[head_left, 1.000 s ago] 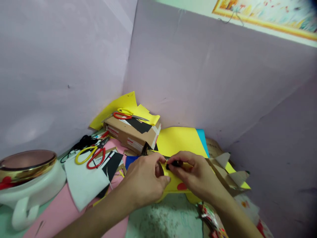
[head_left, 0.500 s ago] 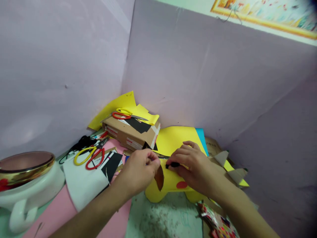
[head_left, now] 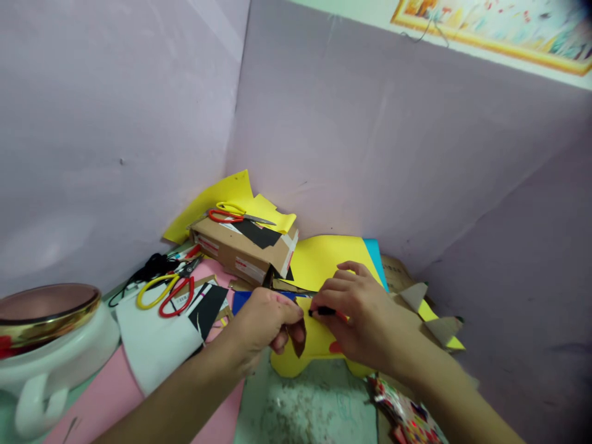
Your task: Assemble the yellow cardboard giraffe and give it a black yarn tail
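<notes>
Above a yellow paper cut-out (head_left: 319,339) with a red spot, both hands work close together. My left hand (head_left: 271,320) is closed, thumb and fingers pinching a brown pointed piece (head_left: 300,345) that looks like cardboard, at the left side of the cut-out. My right hand (head_left: 358,308) is closed on a short black piece (head_left: 325,311), held level between the fingertips. A bit of red-orange shows beside it under the fingers. Whether the black piece touches the cut-out I cannot tell. Part of the cut-out is hidden under the right hand.
A cardboard box (head_left: 231,250) at the back bears scissors (head_left: 231,213). More scissors (head_left: 171,293) lie left on white paper (head_left: 157,345), near black paper (head_left: 208,308). A white handled pot (head_left: 60,351) stands far left. Yellow sheets (head_left: 328,259) lean behind; a colourful packet (head_left: 407,413) lies front right.
My left hand has shifted slightly down and turned, its lower fingers now covering part of the brown piece. The right hand keeps its hold on the black piece, with more red-orange showing.
</notes>
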{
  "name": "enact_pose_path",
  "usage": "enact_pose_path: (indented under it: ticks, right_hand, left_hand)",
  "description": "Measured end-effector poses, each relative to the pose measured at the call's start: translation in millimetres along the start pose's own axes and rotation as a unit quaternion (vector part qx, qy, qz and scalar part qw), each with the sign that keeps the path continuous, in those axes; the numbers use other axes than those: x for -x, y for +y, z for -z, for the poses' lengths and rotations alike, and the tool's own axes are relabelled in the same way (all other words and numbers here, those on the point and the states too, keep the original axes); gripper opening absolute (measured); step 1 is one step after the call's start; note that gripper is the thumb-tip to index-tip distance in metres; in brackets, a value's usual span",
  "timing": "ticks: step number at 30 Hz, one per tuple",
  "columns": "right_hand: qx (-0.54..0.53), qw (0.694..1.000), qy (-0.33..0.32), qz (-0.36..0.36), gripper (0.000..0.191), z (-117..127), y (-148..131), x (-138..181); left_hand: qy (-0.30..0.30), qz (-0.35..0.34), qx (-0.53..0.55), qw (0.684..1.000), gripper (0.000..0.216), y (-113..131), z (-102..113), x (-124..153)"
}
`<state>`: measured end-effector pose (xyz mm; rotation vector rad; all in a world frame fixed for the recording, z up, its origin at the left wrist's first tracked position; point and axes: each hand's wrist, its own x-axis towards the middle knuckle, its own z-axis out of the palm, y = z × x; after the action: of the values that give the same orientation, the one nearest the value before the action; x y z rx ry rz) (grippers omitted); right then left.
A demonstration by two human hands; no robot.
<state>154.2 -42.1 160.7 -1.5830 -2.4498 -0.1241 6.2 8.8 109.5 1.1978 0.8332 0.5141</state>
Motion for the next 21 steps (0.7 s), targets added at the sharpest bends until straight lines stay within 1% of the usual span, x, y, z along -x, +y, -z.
enact_pose_path:
  ticks: [8, 15, 18, 21]
  right_hand:
    - [0.045, 0.999, -0.019, 0.005, 0.012, -0.8, -5.6, -7.3]
    - [0.084, 0.996, -0.030, 0.017, 0.008, -2.5, -8.0, -6.8]
    - [0.063, 0.997, -0.039, 0.001, 0.014, 1.6, -6.3, -4.2]
    - [0.024, 0.999, -0.035, -0.017, 0.017, 8.3, -4.9, 0.5]
  left_hand:
    - [0.021, -0.005, 0.032, 0.999, 0.023, 1.3, -4.7, 2.0]
    - [0.030, -0.006, 0.047, 0.998, 0.024, 1.9, -7.6, 3.0]
    - [0.029, -0.001, 0.061, 0.998, 0.023, -1.1, -6.6, 0.5]
    - [0.014, 0.006, 0.076, 0.997, 0.023, -6.2, -4.7, -2.9]
